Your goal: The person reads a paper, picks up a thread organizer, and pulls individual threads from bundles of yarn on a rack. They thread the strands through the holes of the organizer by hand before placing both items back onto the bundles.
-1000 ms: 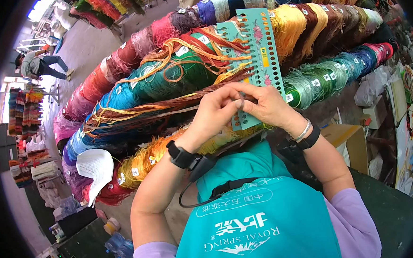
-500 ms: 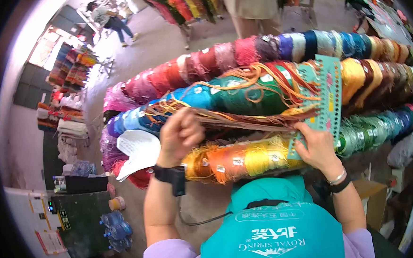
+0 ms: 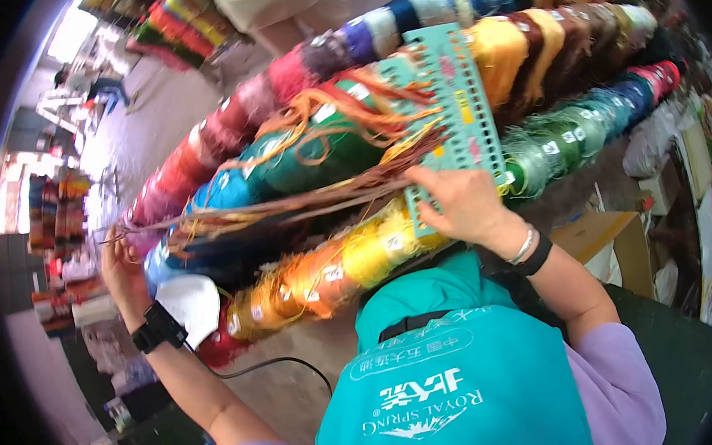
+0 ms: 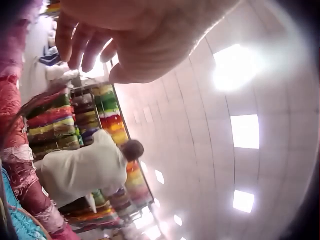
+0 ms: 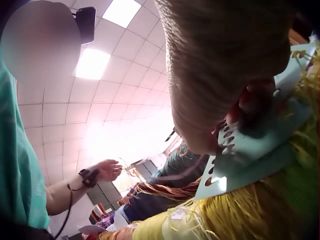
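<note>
In the head view my left hand [image 3: 123, 273] is stretched out far left, its fingertips pinching the end of a long brown strand of thread [image 3: 282, 209]. The strand runs right, pulled nearly straight, to a green punched thread card [image 3: 468, 118]. My right hand [image 3: 473, 207] grips the card's lower left edge where the brown threads come out of the holes. In the right wrist view its fingers [image 5: 255, 97] curl over the card's holed edge. Orange and red threads [image 3: 316, 102] hang from the upper holes and drape over the rolls.
Rows of coloured thread bundles [image 3: 335, 273] with small white tags lie beneath the card. A white mesh cap [image 3: 188, 308] rests at their left end. At right stands a cardboard box [image 3: 602, 240]. Another person [image 4: 85, 167] stands beyond the rows, before racks of coloured yarn.
Both hands were together at the card, then my left hand moved away left, drawing the brown strand out long. My right hand has stayed at the card's edge. The head view swung and returned.
</note>
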Tool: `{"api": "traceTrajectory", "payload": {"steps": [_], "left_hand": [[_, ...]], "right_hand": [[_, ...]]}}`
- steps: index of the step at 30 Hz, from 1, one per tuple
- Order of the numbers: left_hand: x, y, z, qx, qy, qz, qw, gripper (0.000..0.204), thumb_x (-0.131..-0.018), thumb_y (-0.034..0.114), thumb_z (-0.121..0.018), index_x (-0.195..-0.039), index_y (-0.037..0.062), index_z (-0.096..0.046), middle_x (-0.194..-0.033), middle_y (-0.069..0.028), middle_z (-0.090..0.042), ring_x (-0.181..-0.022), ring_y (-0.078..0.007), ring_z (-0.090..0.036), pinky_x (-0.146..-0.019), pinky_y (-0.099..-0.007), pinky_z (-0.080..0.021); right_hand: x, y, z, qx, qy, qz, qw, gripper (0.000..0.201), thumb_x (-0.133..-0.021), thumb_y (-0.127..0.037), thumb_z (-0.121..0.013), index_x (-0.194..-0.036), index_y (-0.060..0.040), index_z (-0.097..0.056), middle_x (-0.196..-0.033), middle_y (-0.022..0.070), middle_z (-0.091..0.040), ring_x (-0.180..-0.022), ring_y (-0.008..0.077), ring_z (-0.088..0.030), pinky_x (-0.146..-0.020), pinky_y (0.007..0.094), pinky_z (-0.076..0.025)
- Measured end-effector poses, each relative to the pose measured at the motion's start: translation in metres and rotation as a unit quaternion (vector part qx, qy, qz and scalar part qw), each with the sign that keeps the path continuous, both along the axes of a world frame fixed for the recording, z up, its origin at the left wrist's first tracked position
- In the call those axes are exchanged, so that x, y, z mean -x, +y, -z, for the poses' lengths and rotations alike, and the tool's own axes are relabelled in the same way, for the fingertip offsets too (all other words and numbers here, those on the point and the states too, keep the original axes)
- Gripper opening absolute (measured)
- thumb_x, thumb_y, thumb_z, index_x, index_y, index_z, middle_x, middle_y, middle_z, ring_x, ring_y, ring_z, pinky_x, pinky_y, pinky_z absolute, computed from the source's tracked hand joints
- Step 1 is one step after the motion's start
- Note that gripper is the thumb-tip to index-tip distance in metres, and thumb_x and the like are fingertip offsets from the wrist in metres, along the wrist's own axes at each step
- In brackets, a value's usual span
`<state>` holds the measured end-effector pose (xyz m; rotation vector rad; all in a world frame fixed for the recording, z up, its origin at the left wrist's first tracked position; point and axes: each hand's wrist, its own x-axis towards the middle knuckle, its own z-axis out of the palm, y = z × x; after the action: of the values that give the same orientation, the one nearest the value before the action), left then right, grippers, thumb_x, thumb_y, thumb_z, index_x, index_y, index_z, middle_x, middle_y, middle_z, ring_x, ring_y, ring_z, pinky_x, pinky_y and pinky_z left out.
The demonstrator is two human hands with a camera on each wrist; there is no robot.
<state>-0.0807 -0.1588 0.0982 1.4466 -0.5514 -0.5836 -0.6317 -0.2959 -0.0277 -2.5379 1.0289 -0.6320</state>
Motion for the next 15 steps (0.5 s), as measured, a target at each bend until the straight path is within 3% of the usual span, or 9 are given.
{"api": "traceTrajectory", "payload": {"steps": [2,4,5,6,8,10,12,14,15], "left_hand": [[0.04,-0.037,-0.012,-0.102,-0.183,-0.117,0.971,0.032,-0.101,0.018,-0.052,-0.129,0.0034,-0.057,-0.107,-0.002,-0.061,-0.093,-0.0084,-0.055,-0.075,-0.0223,-0.044],[0.06,-0.08,-0.011,-0.134,-0.359,-0.051,0.922,0.031,-0.1,0.018,-0.052,-0.127,0.0034,-0.059,-0.118,-0.005,-0.061,-0.104,-0.0123,-0.055,-0.086,-0.0259,-0.044],[0.078,-0.103,-0.003,-0.092,-0.361,0.022,0.928,0.03,-0.099,0.015,-0.052,-0.126,0.0028,-0.06,-0.122,-0.0056,-0.061,-0.108,-0.0128,-0.055,-0.094,-0.027,-0.042],[0.126,-0.126,-0.006,-0.092,-0.396,0.079,0.91,0.031,-0.099,0.014,-0.052,-0.126,0.0007,-0.059,-0.122,-0.0058,-0.06,-0.111,-0.0129,-0.054,-0.1,-0.028,-0.04],[0.201,-0.171,-0.002,-0.071,-0.454,0.209,0.863,0.031,-0.098,0.011,-0.053,-0.127,-0.0014,-0.058,-0.12,-0.0054,-0.061,-0.109,-0.0122,-0.055,-0.098,-0.0268,-0.041],[0.285,-0.209,-0.006,-0.093,-0.336,0.362,0.865,0.032,-0.097,0.008,-0.053,-0.128,-0.0019,-0.057,-0.122,-0.0059,-0.06,-0.108,-0.0123,-0.057,-0.096,-0.0256,-0.043],[0.35,-0.25,0.004,-0.017,-0.331,0.475,0.815,0.033,-0.097,0.007,-0.053,-0.129,0.0004,-0.057,-0.123,-0.0051,-0.06,-0.108,-0.0118,-0.057,-0.095,-0.0241,-0.044],[0.415,-0.28,0.0,-0.069,-0.304,0.535,0.785,0.034,-0.1,0.011,-0.051,-0.132,-0.0004,-0.056,-0.126,-0.0082,-0.061,-0.118,-0.0142,-0.054,-0.102,-0.0276,-0.039],[0.442,-0.298,0.002,-0.019,-0.348,0.558,0.753,0.035,-0.1,0.013,-0.05,-0.132,-0.0005,-0.056,-0.127,-0.0088,-0.061,-0.119,-0.0154,-0.053,-0.103,-0.0283,-0.039]], "right_hand": [[0.006,0.001,-0.004,0.004,-0.019,-0.01,1.0,0.048,-0.076,-0.025,-0.071,-0.123,-0.0162,-0.061,-0.072,0.0071,-0.065,-0.063,0.026,-0.065,-0.054,0.0376,-0.051],[0.018,0.002,-0.013,-0.012,-0.074,-0.021,0.997,0.047,-0.076,-0.024,-0.074,-0.121,-0.0149,-0.062,-0.07,0.0055,-0.064,-0.06,0.023,-0.065,-0.053,0.0353,-0.051],[0.025,-0.002,-0.016,-0.026,-0.13,-0.013,0.991,0.045,-0.076,-0.022,-0.075,-0.119,-0.0139,-0.063,-0.068,0.0046,-0.063,-0.059,0.0217,-0.064,-0.052,0.0338,-0.05],[0.035,-0.008,-0.021,-0.039,-0.187,-0.01,0.981,0.043,-0.075,-0.02,-0.076,-0.116,-0.0129,-0.065,-0.067,0.0036,-0.062,-0.057,0.0203,-0.063,-0.052,0.0324,-0.05],[0.068,-0.026,-0.037,-0.111,-0.244,0.063,0.961,0.024,-0.082,-0.016,-0.072,-0.103,-0.0085,-0.066,-0.078,0.0049,-0.066,-0.064,0.0145,-0.065,-0.057,0.0293,-0.051],[0.106,-0.058,-0.039,-0.153,-0.346,0.141,0.915,0.015,-0.085,-0.011,-0.07,-0.098,-0.0064,-0.067,-0.079,0.0022,-0.066,-0.064,0.0078,-0.061,-0.057,0.0255,-0.049],[0.158,-0.1,-0.025,-0.16,-0.423,0.231,0.862,0.006,-0.088,-0.006,-0.068,-0.093,-0.0039,-0.067,-0.081,-0.0023,-0.064,-0.067,0.0036,-0.055,-0.059,0.0219,-0.046],[0.217,-0.146,-0.017,-0.061,-0.443,0.28,0.85,0.007,-0.088,-0.009,-0.068,-0.091,-0.0021,-0.068,-0.081,-0.0041,-0.064,-0.068,0.0045,-0.055,-0.061,0.0212,-0.046],[0.244,-0.164,-0.016,-0.094,-0.45,0.329,0.825,0.009,-0.088,-0.009,-0.068,-0.092,-0.0018,-0.068,-0.08,-0.003,-0.064,-0.07,0.0052,-0.056,-0.063,0.0215,-0.047]]}}
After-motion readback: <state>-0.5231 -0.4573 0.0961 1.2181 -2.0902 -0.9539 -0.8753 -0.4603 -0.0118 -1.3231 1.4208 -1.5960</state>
